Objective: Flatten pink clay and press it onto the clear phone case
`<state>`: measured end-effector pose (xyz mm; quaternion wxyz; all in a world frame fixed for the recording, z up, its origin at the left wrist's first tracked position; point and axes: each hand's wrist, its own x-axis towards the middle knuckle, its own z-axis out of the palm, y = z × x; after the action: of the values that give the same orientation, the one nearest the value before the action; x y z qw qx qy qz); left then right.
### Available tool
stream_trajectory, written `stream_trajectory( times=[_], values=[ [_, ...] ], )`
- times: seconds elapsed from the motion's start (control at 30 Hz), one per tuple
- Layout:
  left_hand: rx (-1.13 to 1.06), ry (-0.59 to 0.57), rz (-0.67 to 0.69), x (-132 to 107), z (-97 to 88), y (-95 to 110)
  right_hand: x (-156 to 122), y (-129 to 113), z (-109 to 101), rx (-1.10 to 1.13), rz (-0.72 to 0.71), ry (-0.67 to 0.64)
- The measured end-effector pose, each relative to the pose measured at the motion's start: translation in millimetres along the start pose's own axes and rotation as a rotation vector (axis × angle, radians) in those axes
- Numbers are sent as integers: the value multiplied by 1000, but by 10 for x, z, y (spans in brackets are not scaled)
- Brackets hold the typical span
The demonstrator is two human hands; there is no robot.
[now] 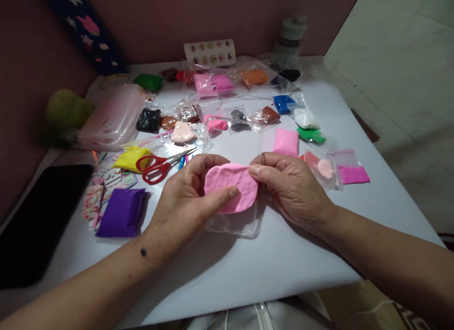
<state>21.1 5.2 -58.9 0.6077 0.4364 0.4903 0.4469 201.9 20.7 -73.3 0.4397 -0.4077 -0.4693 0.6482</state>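
Observation:
A flattened piece of pink clay (232, 184) is held between both hands just above a clear plastic phone case (234, 223) that lies on the white table. My left hand (186, 202) pinches its left side, thumb on top and fingers curled behind. My right hand (289, 186) grips its right edge with thumb and fingertips. Both hands are closed on the clay.
Red-handled scissors (159, 165) lie left of the hands. A purple clay pack (122, 212), a yellow one (133, 157) and several small coloured clay bags spread across the white table (283, 259). A pink plastic box (111, 117) sits at the left, a black tablet (39, 221) beyond it.

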Motion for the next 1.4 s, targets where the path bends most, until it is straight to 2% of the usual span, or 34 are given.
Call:
stream_trajectory(
  times=[0.17,0.27,0.43,0.67,0.87,1.13,1.3,1.4],
  values=[
    [-69,41,-13,18,15,8,14,-11,-10,83,5,-77],
    [-97,48,-18,21,18,9,15,0,-19,60,50,-109],
    [-75,56,-7,1,17,13,3,29,-26,-13,35,-54],
    [-112,36,-20,5,24,36,5,34,-27,-47,18,-50],
    [-185,21,25,17,-22,-24,16,26,-17,26,101,-250],
    [-164,-69,-53,39,-6,-7,-13,-13,36,-43,113,-189],
    [-102,-27,2,10,-13,-23,-25,1,39,-22,107,-219],
    [-87,-30,44,1,-4,-27,-27,31,31,-8,98,-187]
  ],
)
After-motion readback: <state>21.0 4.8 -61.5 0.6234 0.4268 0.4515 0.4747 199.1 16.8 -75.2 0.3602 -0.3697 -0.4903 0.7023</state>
